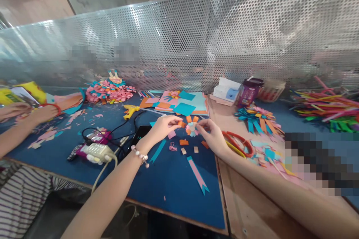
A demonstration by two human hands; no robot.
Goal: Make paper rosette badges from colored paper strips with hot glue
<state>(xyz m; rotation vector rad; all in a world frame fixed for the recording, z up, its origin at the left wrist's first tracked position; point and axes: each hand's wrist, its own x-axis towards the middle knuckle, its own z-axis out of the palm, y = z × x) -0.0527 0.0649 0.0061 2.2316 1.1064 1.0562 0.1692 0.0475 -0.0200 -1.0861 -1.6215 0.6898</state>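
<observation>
A beaded bracelet (pixel 137 153) of rounded white and pale pink beads circles the left wrist (pixel 143 145) of a person with slim, bare forearms, a small pale charm (pixel 147 164) dangling from its lower end. The right forearm (pixel 260 179) is bare along its visible length, as are the left grip (pixel 165 127) and right grip (pixel 212 135).

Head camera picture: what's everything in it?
paper flower: one, multicoloured, between hands
paper scraps: many, mixed, near hands
glue gun: one, yellow, centre-left
power socket: one, cream, left
paper sheets: several, mixed, back centre
paper pile: one, mostly pink, back left
cup: one, purple, back right
thin strips: many, mixed, far right
metal wall: one, silver, back
co-worker's hands: two, bare, left edge
left hand: one, bare, pinching orange paper
right hand: one, bare, at flower
</observation>
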